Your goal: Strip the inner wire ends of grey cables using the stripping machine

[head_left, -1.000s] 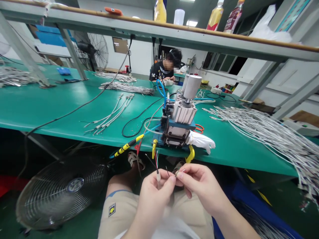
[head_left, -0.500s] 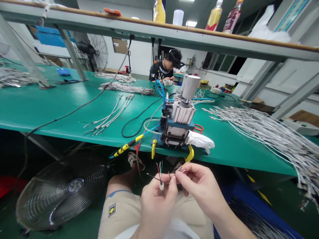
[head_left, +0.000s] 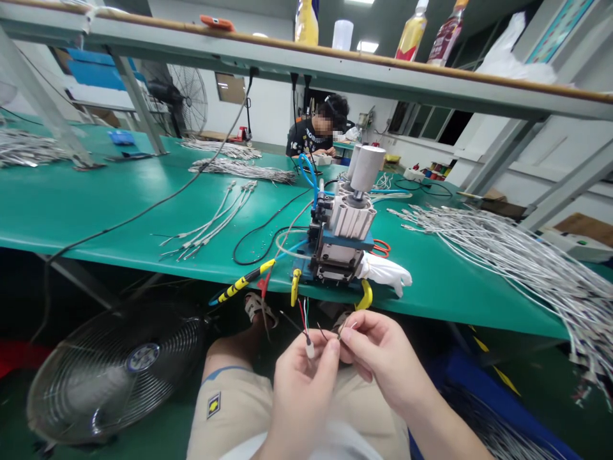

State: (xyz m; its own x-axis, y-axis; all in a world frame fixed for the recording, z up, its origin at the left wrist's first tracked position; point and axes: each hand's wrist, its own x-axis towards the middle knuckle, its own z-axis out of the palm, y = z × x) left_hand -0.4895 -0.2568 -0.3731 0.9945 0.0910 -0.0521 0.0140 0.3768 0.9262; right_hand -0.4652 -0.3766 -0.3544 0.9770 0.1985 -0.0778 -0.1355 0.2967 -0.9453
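Observation:
My left hand [head_left: 306, 370] is closed around a white cable [head_left: 310, 349], whose stripped end sticks up between the fingers. Red, green, white and black wires fan out from that end. My right hand [head_left: 378, 348] is closed in a pinch on thin wire ends [head_left: 345, 328], just beside the left thumb tip. The two hands nearly meet above my lap. How the wires run between the fingertips is partly hidden. Beyond the hands, a pneumatic press machine [head_left: 342, 223] stands at the table's edge, with a white glove [head_left: 387, 271] at its right side.
A large heap of white cables [head_left: 507, 255] covers the right of the green table [head_left: 119, 191]. Several cables [head_left: 211, 223] lie left of the machine. A floor fan [head_left: 143, 358] stands at lower left. Across the table sits another person [head_left: 318, 131]. An overhead shelf [head_left: 268, 48] carries bottles.
The left hand's cable end has shifted slightly, and its wires lean a little more to the left. Both hands keep their pinch, with the right fingers slightly rearranged at the wire ends.

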